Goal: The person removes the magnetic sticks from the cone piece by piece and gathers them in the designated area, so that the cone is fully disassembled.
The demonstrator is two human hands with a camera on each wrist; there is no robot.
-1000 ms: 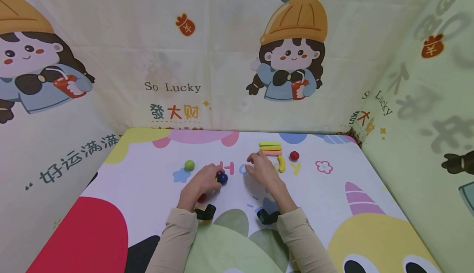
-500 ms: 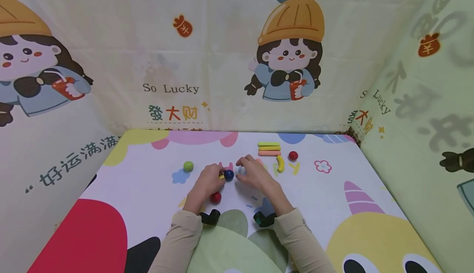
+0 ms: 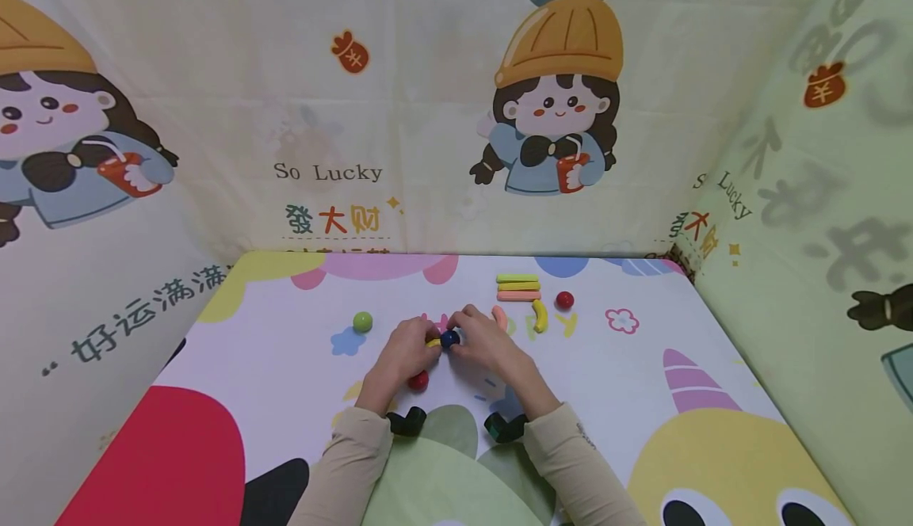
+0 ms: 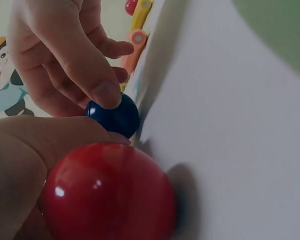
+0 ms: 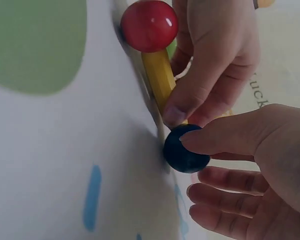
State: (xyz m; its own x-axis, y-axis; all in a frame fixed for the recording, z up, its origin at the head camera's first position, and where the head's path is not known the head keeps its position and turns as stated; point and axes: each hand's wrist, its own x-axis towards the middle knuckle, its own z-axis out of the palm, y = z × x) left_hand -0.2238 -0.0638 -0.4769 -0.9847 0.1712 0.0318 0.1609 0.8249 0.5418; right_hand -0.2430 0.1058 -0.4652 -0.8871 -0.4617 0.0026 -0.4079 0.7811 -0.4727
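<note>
My left hand [image 3: 403, 356] pinches a yellow stick [image 5: 159, 75] between thumb and fingers, low over the patterned tabletop. At the stick's far end sits a dark blue ball [image 3: 450, 339]. A red ball [image 3: 418, 382] is at its near end, close to my left wrist; in the left wrist view this red ball [image 4: 110, 192] looms large beside the palm. From the other side, my right hand [image 3: 488, 344] takes the blue ball between thumb and fingers, as the right wrist view shows. Its other fingers are spread loosely. The joints between stick and balls are partly hidden by my fingers.
A green ball [image 3: 362, 322] lies to the left. Behind my right hand are a curved pink piece [image 3: 500, 318], a curved yellow piece [image 3: 540, 316] and another red ball [image 3: 565, 300]. Light green, yellow and pink sticks [image 3: 518, 296] lie side by side farther back, near the cloth wall.
My left hand has carried the yellow stick with its balls to the right. My right hand has moved left and now holds the blue ball, uncovering the curved pink piece.
</note>
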